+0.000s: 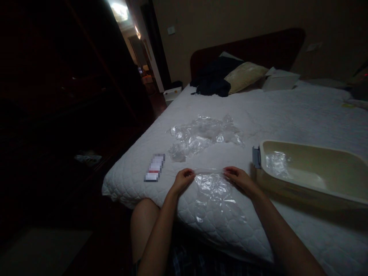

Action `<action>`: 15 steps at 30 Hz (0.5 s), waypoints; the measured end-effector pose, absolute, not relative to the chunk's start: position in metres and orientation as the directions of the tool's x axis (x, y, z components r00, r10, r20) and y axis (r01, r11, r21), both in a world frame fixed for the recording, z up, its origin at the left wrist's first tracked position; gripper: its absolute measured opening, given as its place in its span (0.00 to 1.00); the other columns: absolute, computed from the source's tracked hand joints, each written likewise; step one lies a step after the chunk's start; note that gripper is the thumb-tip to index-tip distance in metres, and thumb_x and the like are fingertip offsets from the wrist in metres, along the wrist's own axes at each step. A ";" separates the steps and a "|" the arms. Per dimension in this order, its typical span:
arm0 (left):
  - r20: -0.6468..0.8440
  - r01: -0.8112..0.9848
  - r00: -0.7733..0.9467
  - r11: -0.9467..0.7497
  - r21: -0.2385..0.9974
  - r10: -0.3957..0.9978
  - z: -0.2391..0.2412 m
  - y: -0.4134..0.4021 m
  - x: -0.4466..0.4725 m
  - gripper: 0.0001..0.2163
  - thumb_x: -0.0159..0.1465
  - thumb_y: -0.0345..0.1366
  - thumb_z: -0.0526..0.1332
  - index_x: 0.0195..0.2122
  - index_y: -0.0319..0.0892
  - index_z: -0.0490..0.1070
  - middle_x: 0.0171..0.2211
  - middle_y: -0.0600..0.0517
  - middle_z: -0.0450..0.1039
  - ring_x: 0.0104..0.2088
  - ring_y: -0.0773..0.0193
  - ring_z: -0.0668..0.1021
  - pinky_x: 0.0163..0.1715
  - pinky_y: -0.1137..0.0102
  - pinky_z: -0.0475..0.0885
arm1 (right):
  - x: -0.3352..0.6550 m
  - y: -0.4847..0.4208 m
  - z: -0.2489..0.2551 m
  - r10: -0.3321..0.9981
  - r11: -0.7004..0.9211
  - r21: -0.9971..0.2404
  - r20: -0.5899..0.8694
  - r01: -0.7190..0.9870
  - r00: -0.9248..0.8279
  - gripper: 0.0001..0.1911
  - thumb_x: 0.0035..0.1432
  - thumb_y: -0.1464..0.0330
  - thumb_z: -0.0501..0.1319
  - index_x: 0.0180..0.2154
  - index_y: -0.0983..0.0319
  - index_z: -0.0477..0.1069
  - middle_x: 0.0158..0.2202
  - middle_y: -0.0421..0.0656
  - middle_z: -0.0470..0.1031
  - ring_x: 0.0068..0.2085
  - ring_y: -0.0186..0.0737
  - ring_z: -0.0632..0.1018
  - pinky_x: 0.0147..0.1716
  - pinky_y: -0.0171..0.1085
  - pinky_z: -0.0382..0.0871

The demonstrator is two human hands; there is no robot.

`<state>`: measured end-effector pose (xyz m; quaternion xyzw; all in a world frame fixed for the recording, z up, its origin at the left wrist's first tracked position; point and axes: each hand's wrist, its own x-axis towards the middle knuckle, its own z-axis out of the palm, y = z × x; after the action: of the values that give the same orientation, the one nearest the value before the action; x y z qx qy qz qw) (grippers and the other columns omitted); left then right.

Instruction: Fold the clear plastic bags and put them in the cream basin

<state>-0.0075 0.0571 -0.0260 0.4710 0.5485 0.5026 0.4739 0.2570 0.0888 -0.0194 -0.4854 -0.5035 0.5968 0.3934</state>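
Note:
A clear plastic bag (214,191) lies spread over the near edge of the bed, its top edge stretched between my two hands. My left hand (184,180) pinches the top left corner. At the top right corner, my right hand (237,178) pinches the same edge. Just beyond them, a heap of crumpled clear plastic bags (204,132) rests on the white quilted bedspread (161,134). To the right stands a cream plastic bin (304,147) with a grey latch, holding some clear plastic at its left end.
A phone (154,167) lies left of my hands. Dark clothing (215,74), a beige pillow (245,76) and a white box (280,79) sit by the headboard (258,44). The bed's left edge drops to a dark floor, where a plastic package (88,158) lies.

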 end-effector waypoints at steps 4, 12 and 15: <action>-0.034 0.024 -0.126 0.038 0.999 0.991 -0.025 0.056 -0.007 0.12 0.44 0.35 0.67 0.29 0.37 0.72 0.26 0.53 0.71 0.27 0.69 0.71 0.27 0.75 0.64 | 0.259 0.089 -0.023 0.969 -0.119 -0.992 -0.124 0.035 -0.216 0.18 0.41 0.62 0.66 0.36 0.63 0.70 0.31 0.42 0.72 0.29 0.33 0.71 0.27 0.32 0.62; -0.118 -0.094 -0.070 0.111 0.989 0.991 -0.016 0.050 -0.009 0.18 0.42 0.39 0.68 0.34 0.38 0.72 0.26 0.53 0.70 0.25 0.70 0.71 0.24 0.76 0.64 | 0.259 0.086 -0.018 0.983 -0.029 -0.994 -0.047 0.103 -0.178 0.12 0.42 0.62 0.64 0.29 0.62 0.71 0.24 0.39 0.70 0.24 0.32 0.68 0.23 0.31 0.59; -0.140 -0.096 -0.043 0.135 0.986 0.989 -0.013 0.049 -0.009 0.18 0.41 0.38 0.69 0.34 0.37 0.72 0.27 0.52 0.71 0.25 0.70 0.71 0.23 0.76 0.63 | 0.259 0.085 -0.017 0.985 -0.031 -0.995 -0.046 0.093 -0.168 0.12 0.42 0.62 0.64 0.28 0.62 0.70 0.23 0.39 0.70 0.23 0.31 0.67 0.23 0.31 0.58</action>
<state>-0.0092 0.0486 -0.0125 0.4281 0.5217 0.4993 0.5434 0.2588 0.0853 -0.0169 -0.4872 -0.5530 0.5274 0.4226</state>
